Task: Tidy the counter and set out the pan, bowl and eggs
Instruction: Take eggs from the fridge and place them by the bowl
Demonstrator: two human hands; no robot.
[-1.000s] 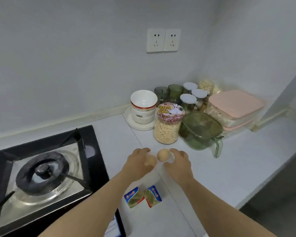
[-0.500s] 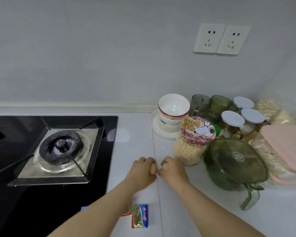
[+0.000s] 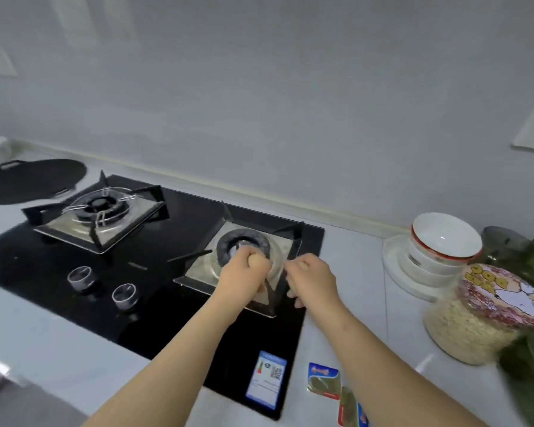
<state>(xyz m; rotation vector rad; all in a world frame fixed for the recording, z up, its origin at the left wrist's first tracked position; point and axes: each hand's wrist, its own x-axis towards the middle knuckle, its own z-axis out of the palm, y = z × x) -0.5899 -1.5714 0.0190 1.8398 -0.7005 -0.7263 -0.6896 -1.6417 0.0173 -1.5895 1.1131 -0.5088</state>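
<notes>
Both hands were out over the right burner [image 3: 227,252] of the black stove [image 3: 167,272]; the left hand [image 3: 244,277] and the right hand [image 3: 313,280] were just beside each other, with a small gap between them. The fingers of both were curled in tight, like little fists; what was inside was hidden, so I could not tell if they held an egg or nothing at all; no egg showed plainly anywhere.

The pan [image 3: 31,180] was flat, round and black; it sat on the counter [image 3: 361,288] far off to the left, past the left burner [image 3: 99,208], well apart from both hands; the left hand was the nearer one to it. The bowl [image 3: 444,241] lay the other way, off to the right; it was white with a red rim and sat upright on top of a stack on a white plate [image 3: 393,269], near a jar [image 3: 481,322] with a dog on its lid; the right hand was the nearer one to it.

So the hands were in the middle, between pan and bowl; I think a reach for the pan would go left across the stove, and a reach for the bowl would go right; if eggs were in those fists, they would need a safe spot first, since eggs roll.
</notes>
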